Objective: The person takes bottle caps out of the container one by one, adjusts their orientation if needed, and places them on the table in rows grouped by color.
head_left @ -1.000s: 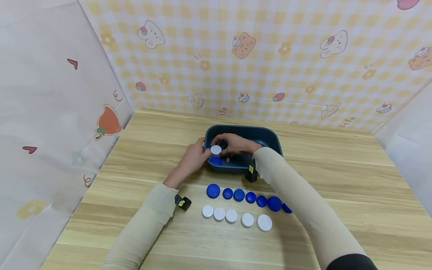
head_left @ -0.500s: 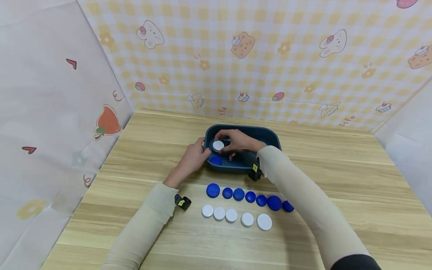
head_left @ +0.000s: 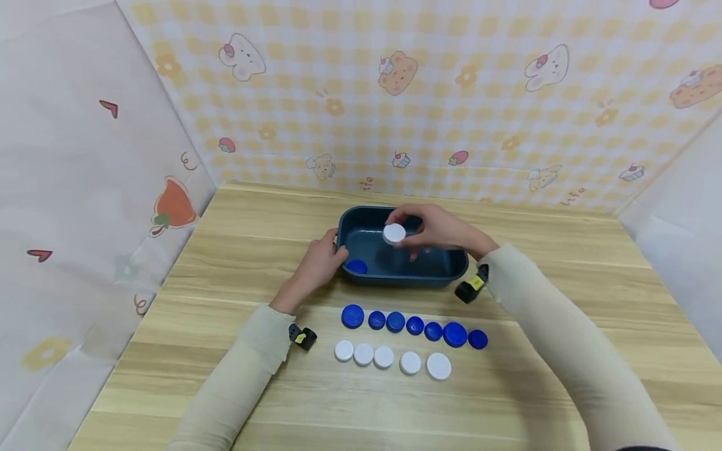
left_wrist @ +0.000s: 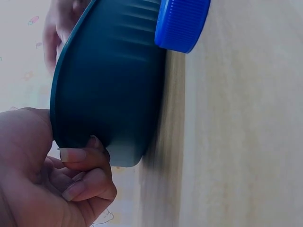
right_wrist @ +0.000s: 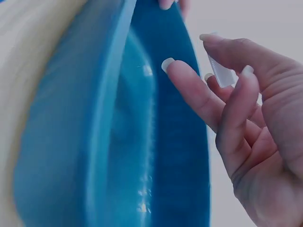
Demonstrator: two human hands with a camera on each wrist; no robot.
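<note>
My right hand pinches a white bottle cap between thumb and fingers, over the dark teal basin. In the right wrist view the white cap shows edge-on between thumb and fingertips, above the basin's rim. The left hand grips the basin's left end, its thumb over the rim. The left wrist view has the left hand with fingers curled under the rim at the basin's corner. One blue cap lies inside the basin at its near left corner.
In front of the basin runs a row of several blue caps. Nearer still is a row of several white caps. All lie on the wooden table. A yellow checked sheet hangs behind the table.
My right hand has lifted the white cap from the basin's left end and carried it rightward. The rightmost blue cap in the row is now fully uncovered. The left hand stays on the basin.
</note>
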